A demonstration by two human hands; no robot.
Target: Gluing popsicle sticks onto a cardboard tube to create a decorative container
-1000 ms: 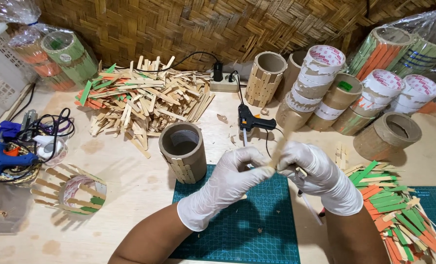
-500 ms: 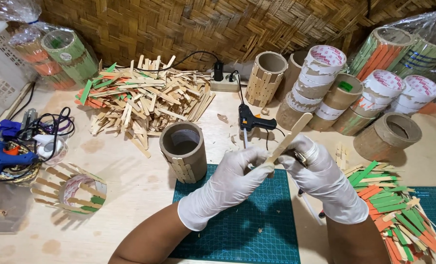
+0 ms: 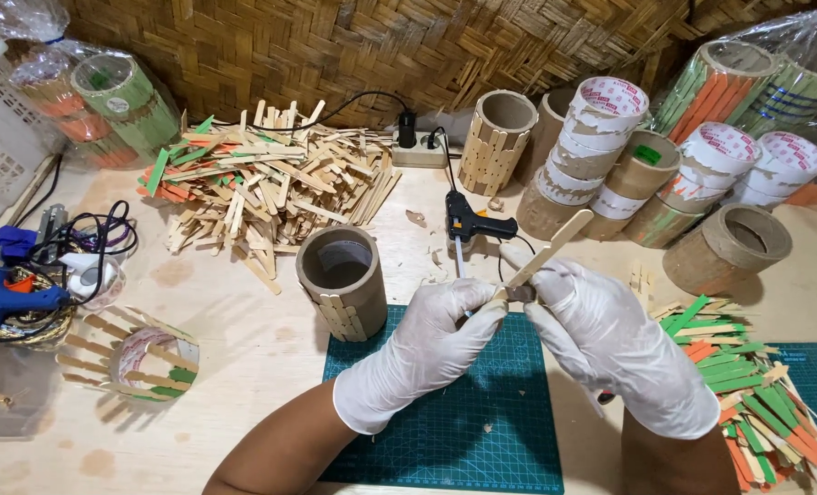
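Far left of the counter (image 3: 243, 367), around 9 o'clock, there's a blue glue gun (image 3: 5, 298) tangled in black cords, with a tape ring (image 3: 143, 353) ringed by sticks just below it at about 8. Up at 11 o'clock sits a big stick pile (image 3: 271, 183), mostly plain wood with a few green and orange ones mixed in.

Middle: a cardboard tube (image 3: 342, 282) stands upright on the top left corner of the green mat (image 3: 445, 431), a few sticks stuck along its lower side. A black glue gun (image 3: 471, 225) lies just past the mat at 12.

Both hands are gloved in white and meet over the mat. The left hand (image 3: 436, 339) pinches the lower end of a plain stick (image 3: 541, 257) between thumb and fingers. The right hand (image 3: 610, 339) is curled closed around the same stick just beside it, fingertips nearly touching the left ones. The stick tilts up toward 1 o'clock, held off the counter.

At 1 to 2 o'clock: a stack of tape rolls (image 3: 665, 165) and bare tubes. At 4 o'clock, a coloured pile (image 3: 748, 394) of green and orange sticks lies beside the right wrist.
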